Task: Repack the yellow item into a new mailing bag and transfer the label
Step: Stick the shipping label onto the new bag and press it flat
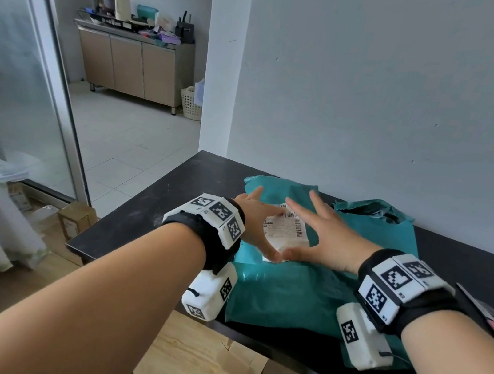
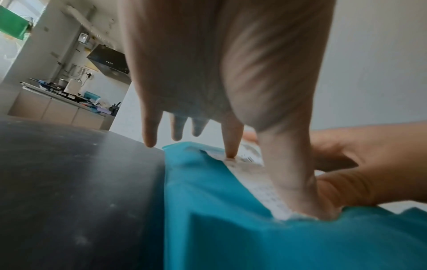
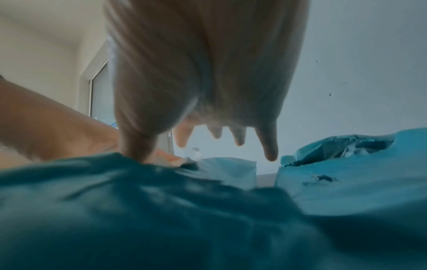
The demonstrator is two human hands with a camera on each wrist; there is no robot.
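- Low in the frame, a teal mailing bag (image 1: 286, 296) lies flat on the dark table (image 1: 144, 212).
- At centre, a white label (image 1: 283, 234) sits on the bag.
- The left hand (image 1: 254, 223) is spread; its thumb and forefinger press down on the label.
- The right hand (image 1: 325, 236) is spread too, thumb pressing at the label's near edge, touching the left thumb.
- Farther right, a torn teal bag (image 1: 376, 220) lies crumpled near the wall (image 1: 383, 95).
- The yellow item cannot be seen.
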